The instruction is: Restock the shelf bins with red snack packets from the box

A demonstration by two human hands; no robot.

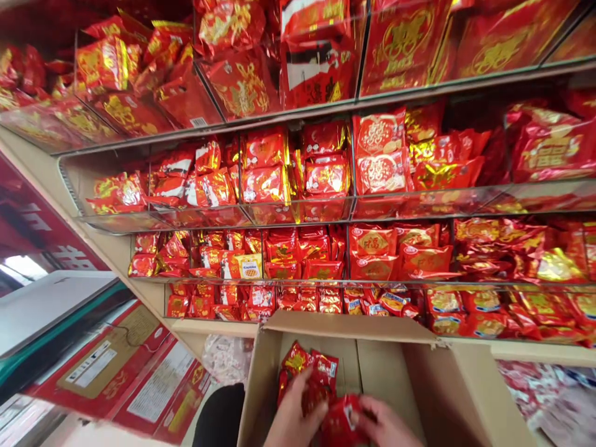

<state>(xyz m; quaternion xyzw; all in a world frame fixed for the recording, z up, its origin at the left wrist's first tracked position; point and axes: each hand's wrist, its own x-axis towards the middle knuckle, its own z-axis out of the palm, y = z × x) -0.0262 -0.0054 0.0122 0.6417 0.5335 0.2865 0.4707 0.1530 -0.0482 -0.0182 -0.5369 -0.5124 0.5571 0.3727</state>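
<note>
The left hand (292, 413) cups a red packet (315, 397) and the right hand (382, 422) pinches another packet (336, 423), both low inside the box (347, 327).

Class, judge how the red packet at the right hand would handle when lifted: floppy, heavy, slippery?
The red packet is probably slightly slippery, its wrapper looking shiny. Small beside the carton, it is likely light. Crinkled packets inside suggest floppy film, though blur hides its own creases.

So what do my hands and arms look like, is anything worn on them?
Your left hand and right hand are bare, without gloves. No sleeves, cables or markings show before the picture's lower edge cuts them off.
</note>
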